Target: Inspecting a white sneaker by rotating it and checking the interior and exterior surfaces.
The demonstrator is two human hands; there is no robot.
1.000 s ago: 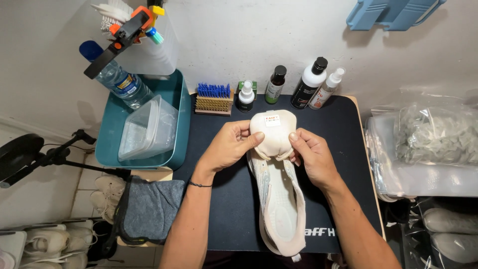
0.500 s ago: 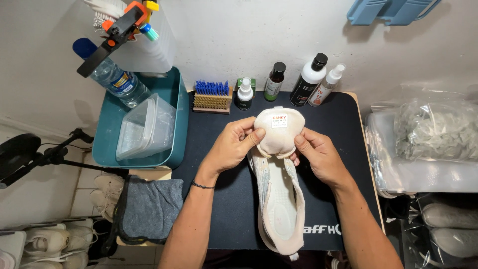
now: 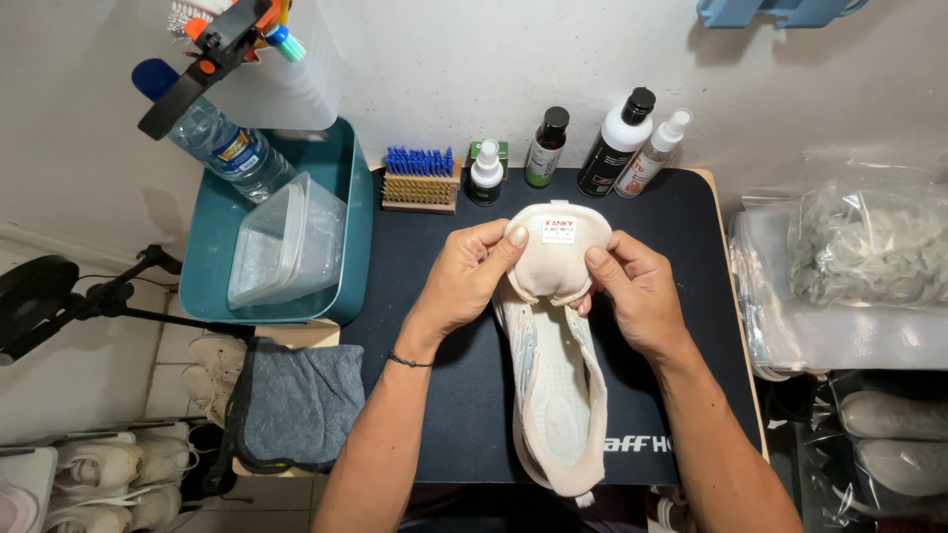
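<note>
- A cream fabric shoe (image 3: 553, 395) is laid lengthwise on the black mat (image 3: 681, 247), its opening turned upward.
- Its padded, rounded tongue (image 3: 558, 252) is folded up and pinched at the left edge by the left hand (image 3: 464, 276); a small sewn label is exposed.
- The tongue's right edge is gripped by the right hand (image 3: 632, 291), fingers curled.
- A blue-bristled wooden brush (image 3: 420, 178) and four bottles (image 3: 617, 143) are ranged beyond.
</note>
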